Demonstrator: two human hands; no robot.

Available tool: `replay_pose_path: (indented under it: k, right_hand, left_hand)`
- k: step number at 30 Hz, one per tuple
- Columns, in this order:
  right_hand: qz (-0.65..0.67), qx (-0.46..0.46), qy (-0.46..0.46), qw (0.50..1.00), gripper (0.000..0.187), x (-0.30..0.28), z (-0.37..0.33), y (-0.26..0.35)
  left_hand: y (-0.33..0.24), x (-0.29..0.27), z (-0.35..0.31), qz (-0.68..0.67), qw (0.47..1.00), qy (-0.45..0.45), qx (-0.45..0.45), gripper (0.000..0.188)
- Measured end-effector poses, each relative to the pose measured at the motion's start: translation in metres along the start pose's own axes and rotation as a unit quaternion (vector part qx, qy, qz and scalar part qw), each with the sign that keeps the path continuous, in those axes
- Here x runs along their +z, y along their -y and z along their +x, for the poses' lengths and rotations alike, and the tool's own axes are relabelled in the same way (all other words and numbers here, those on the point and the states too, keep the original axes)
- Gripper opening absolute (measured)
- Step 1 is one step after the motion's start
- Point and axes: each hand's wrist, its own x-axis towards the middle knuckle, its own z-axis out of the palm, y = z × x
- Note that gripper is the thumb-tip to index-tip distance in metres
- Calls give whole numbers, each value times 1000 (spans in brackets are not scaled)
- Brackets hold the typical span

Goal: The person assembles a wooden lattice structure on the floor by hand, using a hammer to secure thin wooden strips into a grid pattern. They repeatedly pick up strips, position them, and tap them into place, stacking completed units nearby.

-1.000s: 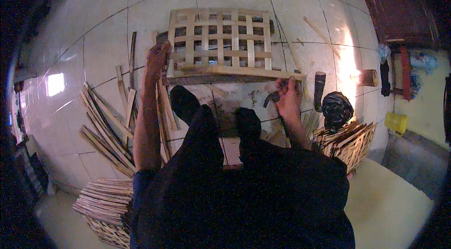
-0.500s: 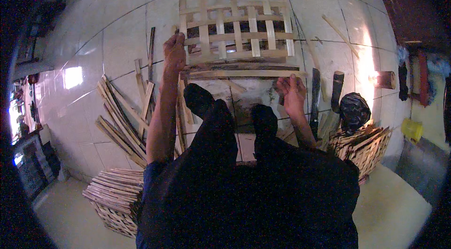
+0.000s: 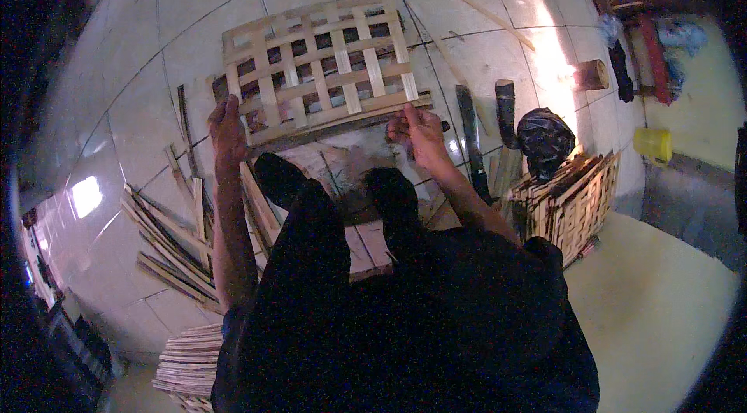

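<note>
A flat panel of pale woven bamboo strips (image 3: 342,61), an open lattice with square gaps, lies on the tiles in front of my feet. My left hand (image 3: 227,133) is closed on its near left corner, fingers wrapped at the edge. At the near right corner, my right hand (image 3: 424,137) pinches the end of the bamboo strip running along the panel's near edge; its lower fingers are curled and partly blurred. Darker material shows under that near edge. How the strip end sits in the weave is hidden by my fingers.
Loose bamboo strips (image 3: 167,230) lie at the left. On the right are a knife-like dark tool (image 3: 469,133), a dark cylindrical piece (image 3: 506,113), a black plastic bundle (image 3: 546,140) and a stack of woven panels (image 3: 572,207). Another stack (image 3: 187,362) stands lower left.
The near-edge strip, earlier apart from the weave, now lies against it. My right hand has moved closer to the panel's corner. The whole view has turned and shifted.
</note>
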Motion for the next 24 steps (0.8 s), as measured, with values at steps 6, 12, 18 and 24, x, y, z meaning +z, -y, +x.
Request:
replay_pose_path:
  k: [6, 12, 18, 24]
  right_hand:
    - [-345, -91, -42, 933, 35, -9, -18, 38]
    - [-535, -353, -106, 760, 35, -20, 21, 50]
    - [-518, -320, -75, 790, 33, -11, 21, 51]
    - [-639, -413, 32, 648, 28, -2, -14, 42]
  left_hand:
    - [22, -20, 14, 8, 998, -40, 55, 27]
    - [-43, 18, 0, -23, 999, 8, 47, 27]
    - [-42, 9, 5, 77, 995, 3, 60, 29]
    - [-30, -13, 21, 35, 991, -46, 121, 29]
